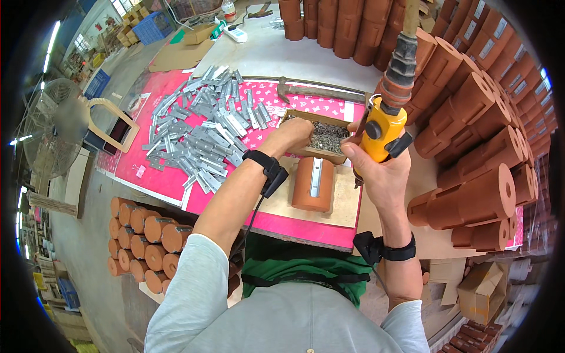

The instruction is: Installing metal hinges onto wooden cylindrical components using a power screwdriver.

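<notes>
My left hand (296, 134) is over the left end of an open cardboard box (335, 156) filled with small metal screws (327, 136). Its fingers are curled together, and what they pinch, if anything, is hidden. My right hand (382, 170) grips a yellow power screwdriver (381, 126), its tip pointing down and its thick hose rising past the top of the view. Just below the box, a reddish-brown cylinder (303, 185) lies on a wooden board (282, 197). A silver metal strip (316, 177) rests along its upper side; neither hand touches it.
Loose metal hinge-like plates (203, 141) cover the table's left part. A hammer (318, 91) lies behind the box. Stacked brown cylinders (465, 200) crowd the right, and more (147, 235) are piled at lower left. A fan (56, 126) stands far left.
</notes>
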`<state>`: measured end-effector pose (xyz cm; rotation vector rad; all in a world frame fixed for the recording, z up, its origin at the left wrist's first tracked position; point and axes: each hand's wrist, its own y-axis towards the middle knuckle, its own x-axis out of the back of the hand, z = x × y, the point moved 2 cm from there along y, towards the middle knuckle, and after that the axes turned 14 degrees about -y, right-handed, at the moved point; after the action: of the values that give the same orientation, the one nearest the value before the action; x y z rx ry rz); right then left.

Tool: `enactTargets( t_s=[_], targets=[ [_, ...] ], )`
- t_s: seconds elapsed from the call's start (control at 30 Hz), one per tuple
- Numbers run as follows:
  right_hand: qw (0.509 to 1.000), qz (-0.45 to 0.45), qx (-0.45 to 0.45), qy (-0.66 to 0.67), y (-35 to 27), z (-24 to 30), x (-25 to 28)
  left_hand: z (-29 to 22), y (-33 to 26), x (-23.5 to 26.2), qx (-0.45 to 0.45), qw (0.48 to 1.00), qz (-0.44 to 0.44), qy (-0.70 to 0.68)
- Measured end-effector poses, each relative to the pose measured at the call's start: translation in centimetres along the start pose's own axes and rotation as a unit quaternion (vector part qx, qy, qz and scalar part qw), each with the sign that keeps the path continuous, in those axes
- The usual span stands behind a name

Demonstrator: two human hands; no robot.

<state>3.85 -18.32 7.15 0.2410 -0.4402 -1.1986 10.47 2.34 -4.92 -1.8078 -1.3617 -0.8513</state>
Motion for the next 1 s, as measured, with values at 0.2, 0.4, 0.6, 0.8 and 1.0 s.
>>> enactTargets(
  t_s=[0.2, 0.4, 0.6, 0.8, 1.0],
  targets=[
    [0.999, -0.032, 0.010, -0.018, -0.1, 0.0, 0.1, 0.3, 0.0, -0.3, -0.005, 1.000, -0.018, -0.006],
    [1.000, -0.006, 0.002, -0.022, -0.3, -0.7, 0.3, -0.3, -0.3, 0.2, -0.029, 0.999, -0.001, -0.037],
    [0.999, -0.017, 0.009, -0.040, -0.4, -0.8, 0.4, -0.8, -0.2, 0.5, 0.014, 1.000, -0.002, 0.002],
    [0.998, -0.029, -0.027, -0.057, -0.3, -0.7, 0.6, -1.3, -0.2, 1.0, -0.002, 1.000, 0.007, -0.018],
    [0.997, -0.028, -0.018, -0.073, -0.4, -1.0, 0.8, -0.4, 0.3, 0.2, 0.027, 0.999, 0.003, 0.038]
  ],
)
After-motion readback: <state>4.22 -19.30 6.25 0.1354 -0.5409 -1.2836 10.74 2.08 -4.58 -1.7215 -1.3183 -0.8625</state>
